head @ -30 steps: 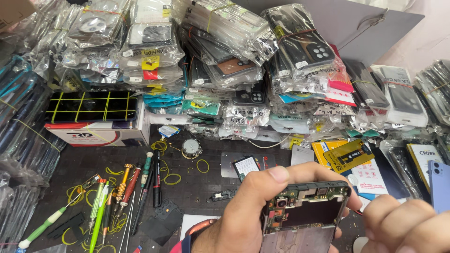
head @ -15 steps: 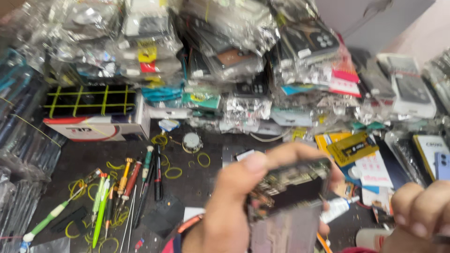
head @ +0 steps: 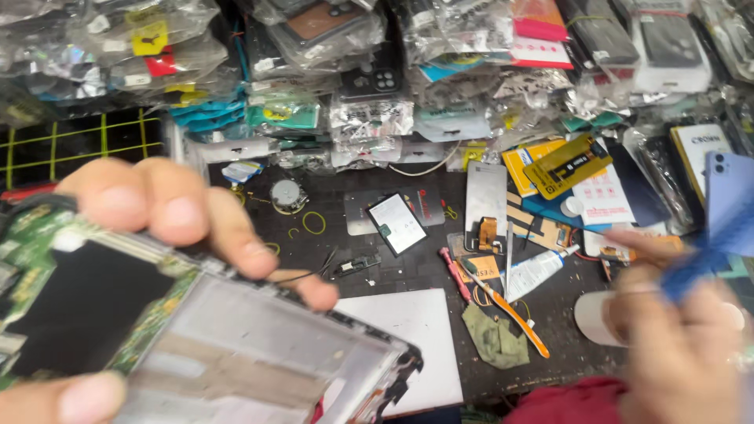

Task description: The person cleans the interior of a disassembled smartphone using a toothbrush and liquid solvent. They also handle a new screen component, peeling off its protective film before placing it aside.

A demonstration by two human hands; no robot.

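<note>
Grey metal and green circuit board show inside the opened phone (head: 181, 330), held low and close at the left by the left hand (head: 157, 212), its fingers (head: 236, 235) curled over the top edge and thumb under it. The right hand (head: 675, 345), blurred, has its fingers closed on a blue tool (head: 707, 259). Beyond, on the dark counter (head: 377, 267), lie a white tube (head: 534, 271), a red screwdriver (head: 455, 275) and a small battery (head: 397, 224). Bagged phone parts (head: 369, 118) pile up at the back.

Single head-worn view, angled steeply down and forward over the dark tabletop (head: 377, 267), very near the hands, stacked bagged phone parts (head: 369, 118) at far edge.
</note>
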